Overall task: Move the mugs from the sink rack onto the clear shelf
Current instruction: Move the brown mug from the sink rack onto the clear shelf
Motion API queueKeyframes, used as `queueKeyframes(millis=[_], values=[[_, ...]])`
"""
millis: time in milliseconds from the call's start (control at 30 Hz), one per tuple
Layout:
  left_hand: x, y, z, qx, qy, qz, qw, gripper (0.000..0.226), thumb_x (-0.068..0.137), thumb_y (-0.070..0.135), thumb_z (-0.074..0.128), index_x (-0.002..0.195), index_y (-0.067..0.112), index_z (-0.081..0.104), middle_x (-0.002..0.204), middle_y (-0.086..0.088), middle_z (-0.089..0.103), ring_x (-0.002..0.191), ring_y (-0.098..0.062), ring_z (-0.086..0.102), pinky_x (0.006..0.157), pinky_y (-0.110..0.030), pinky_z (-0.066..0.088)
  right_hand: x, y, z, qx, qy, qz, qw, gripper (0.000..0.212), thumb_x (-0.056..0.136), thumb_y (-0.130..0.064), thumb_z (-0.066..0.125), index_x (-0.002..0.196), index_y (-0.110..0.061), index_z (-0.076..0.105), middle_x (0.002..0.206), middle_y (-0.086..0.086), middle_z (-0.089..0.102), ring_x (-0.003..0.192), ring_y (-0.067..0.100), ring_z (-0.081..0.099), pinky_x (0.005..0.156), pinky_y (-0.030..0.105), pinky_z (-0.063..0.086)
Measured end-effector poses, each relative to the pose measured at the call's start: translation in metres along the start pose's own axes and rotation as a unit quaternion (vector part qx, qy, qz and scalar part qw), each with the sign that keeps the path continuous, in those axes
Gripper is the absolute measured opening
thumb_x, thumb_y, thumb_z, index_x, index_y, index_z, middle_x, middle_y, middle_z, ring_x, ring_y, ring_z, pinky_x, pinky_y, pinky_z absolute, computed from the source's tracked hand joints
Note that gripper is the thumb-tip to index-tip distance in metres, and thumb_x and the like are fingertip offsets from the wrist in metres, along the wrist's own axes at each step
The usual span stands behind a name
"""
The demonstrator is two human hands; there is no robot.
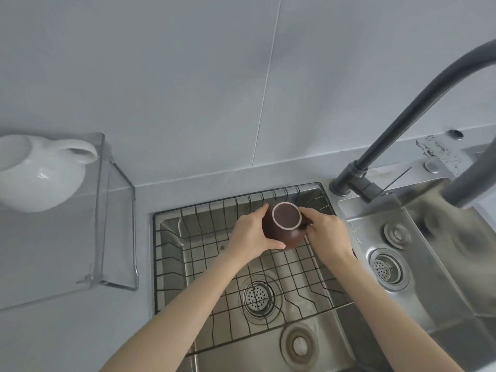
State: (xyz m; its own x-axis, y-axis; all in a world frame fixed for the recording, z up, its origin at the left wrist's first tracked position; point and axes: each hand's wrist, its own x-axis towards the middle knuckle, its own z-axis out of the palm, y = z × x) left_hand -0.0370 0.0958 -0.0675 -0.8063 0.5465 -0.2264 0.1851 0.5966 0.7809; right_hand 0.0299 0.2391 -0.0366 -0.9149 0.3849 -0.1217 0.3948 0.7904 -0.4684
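A dark brown mug (pixel 284 224) sits upside down over the black wire sink rack (pixel 214 267), its pale-ringed base facing up. My left hand (pixel 251 234) wraps its left side and my right hand (pixel 326 233) grips its right side, where the handle is. A white mug (pixel 37 173) stands upside down on the clear shelf (pixel 107 210) at the left, its handle pointing right.
The steel sink (pixel 308 353) lies under the rack, with a drain (pixel 257 295) in the middle. A dark grey tap (pixel 397 127) arches over the right side. A second basin with a strainer (pixel 386 267) is at the right. A grey tiled wall rises behind.
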Motion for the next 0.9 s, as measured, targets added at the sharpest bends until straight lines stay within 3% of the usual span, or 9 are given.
queueKeyframes(millis=[100, 267, 400, 500, 700, 900], values=[[-0.022, 0.011, -0.029, -0.023, 0.036, 0.018, 0.999, 0.086, 0.05, 0.029, 0.085, 0.126, 0.02, 0.047, 0.114, -0.006, 0.068, 0.107, -0.024, 0.06, 0.097, -0.035, 0.045, -0.008, -0.027, -0.019, 0.017, 0.035, -0.044, 0.998, 0.054, 0.073, 0.007, 0.046, 0.115, -0.023, 0.062, 0.107, 0.008, 0.073, 0.099, 0.032, 0.063, 0.083, 0.035, 0.05], [-0.075, 0.029, -0.095, -0.032, 0.111, 0.034, 0.993, 0.083, 0.048, 0.027, 0.086, 0.122, 0.023, 0.05, 0.108, -0.002, 0.069, 0.098, -0.019, 0.061, 0.087, -0.027, 0.046, -0.032, -0.093, -0.052, 0.029, 0.051, -0.116, 0.992, 0.056, 0.071, 0.006, 0.046, 0.111, -0.028, 0.064, 0.092, 0.014, 0.075, 0.088, 0.037, 0.063, 0.076, 0.044, 0.054], [-0.126, 0.03, -0.153, -0.031, 0.169, 0.026, 0.985, 0.086, 0.046, 0.026, 0.087, 0.124, 0.021, 0.05, 0.109, -0.004, 0.068, 0.101, -0.021, 0.061, 0.092, -0.033, 0.048, -0.051, -0.154, -0.059, 0.032, 0.046, -0.185, 0.981, 0.056, 0.069, 0.004, 0.047, 0.104, -0.035, 0.064, 0.083, 0.009, 0.076, 0.08, 0.034, 0.064, 0.069, 0.043, 0.055], [-0.155, 0.019, -0.19, -0.034, 0.191, 0.011, 0.981, 0.082, 0.044, 0.023, 0.088, 0.119, 0.024, 0.055, 0.094, 0.006, 0.067, 0.093, -0.016, 0.063, 0.088, -0.028, 0.05, -0.06, -0.196, -0.054, 0.03, 0.036, -0.232, 0.972, 0.052, 0.068, 0.004, 0.048, 0.101, -0.031, 0.066, 0.079, 0.008, 0.075, 0.074, 0.034, 0.061, 0.066, 0.043, 0.055], [-0.2, -0.021, -0.25, -0.05, 0.213, -0.006, 0.976, 0.07, 0.039, 0.025, 0.086, 0.105, 0.03, 0.062, 0.098, 0.003, 0.072, 0.094, -0.017, 0.065, 0.089, -0.039, 0.053, -0.077, -0.275, -0.031, 0.017, 0.004, -0.278, 0.961, 0.047, 0.069, 0.004, 0.047, 0.098, -0.027, 0.069, 0.081, 0.007, 0.074, 0.076, 0.032, 0.057, 0.068, 0.04, 0.053], [-0.214, -0.058, -0.287, -0.032, 0.196, -0.021, 0.98, 0.076, 0.039, 0.029, 0.083, 0.111, 0.032, 0.06, 0.102, 0.004, 0.071, 0.095, -0.011, 0.064, 0.09, -0.035, 0.053, -0.081, -0.316, 0.002, 0.011, -0.017, -0.275, 0.961, 0.034, 0.067, 0.004, 0.045, 0.082, -0.017, 0.067, 0.068, 0.011, 0.066, 0.067, 0.032, 0.047, 0.06, 0.037, 0.046]])
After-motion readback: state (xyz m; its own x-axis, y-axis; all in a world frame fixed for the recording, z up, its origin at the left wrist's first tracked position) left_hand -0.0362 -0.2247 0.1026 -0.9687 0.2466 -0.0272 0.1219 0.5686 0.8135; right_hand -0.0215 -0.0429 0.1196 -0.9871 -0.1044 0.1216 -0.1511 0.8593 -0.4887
